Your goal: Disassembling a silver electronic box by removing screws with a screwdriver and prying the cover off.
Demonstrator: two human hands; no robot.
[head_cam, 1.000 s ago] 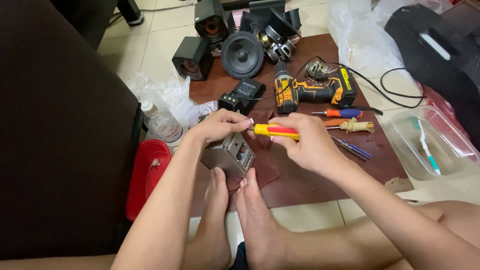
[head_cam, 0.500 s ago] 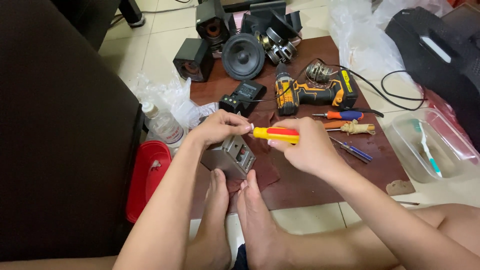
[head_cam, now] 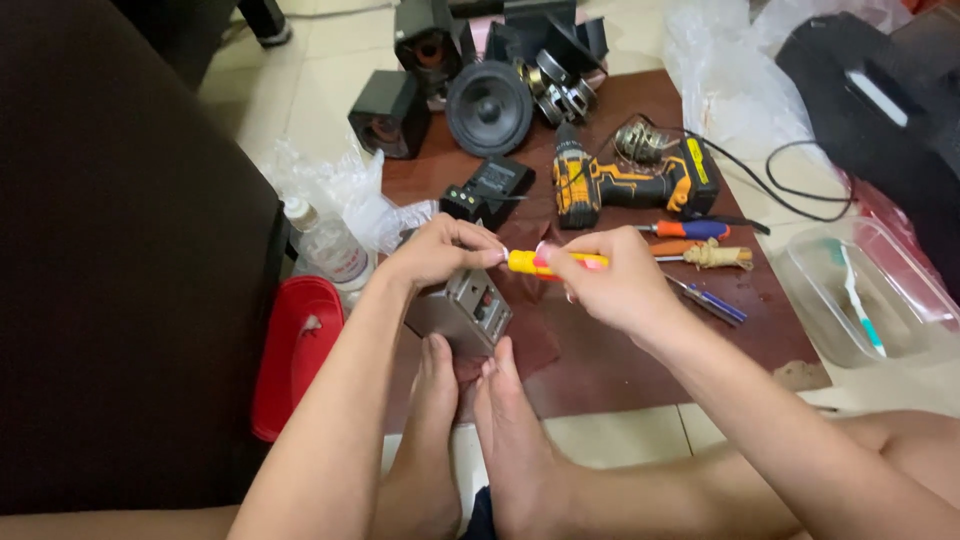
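Observation:
My right hand (head_cam: 612, 288) grips a screwdriver with a yellow and red handle (head_cam: 548, 263), held level and pointing left. My left hand (head_cam: 440, 250) has its fingertips pinched at the screwdriver's tip end, just above a small grey metal box (head_cam: 462, 313). The box rests tilted on a dark brown mat (head_cam: 640, 340) and is braced from below by my two bare feet (head_cam: 470, 420). What the left fingertips pinch is too small to see.
On the mat lie an orange and black cordless drill (head_cam: 620, 185), a black adapter (head_cam: 490, 190), other screwdrivers (head_cam: 690, 229), a loose speaker cone (head_cam: 488, 107) and small black speaker boxes (head_cam: 388, 112). A red lid (head_cam: 295, 350) and a plastic bottle (head_cam: 325, 245) sit left; a clear container (head_cam: 860, 295) right.
Both hands stay over the grey box. The screwdriver has shifted slightly, and the left fingertips have closed in at its tip end.

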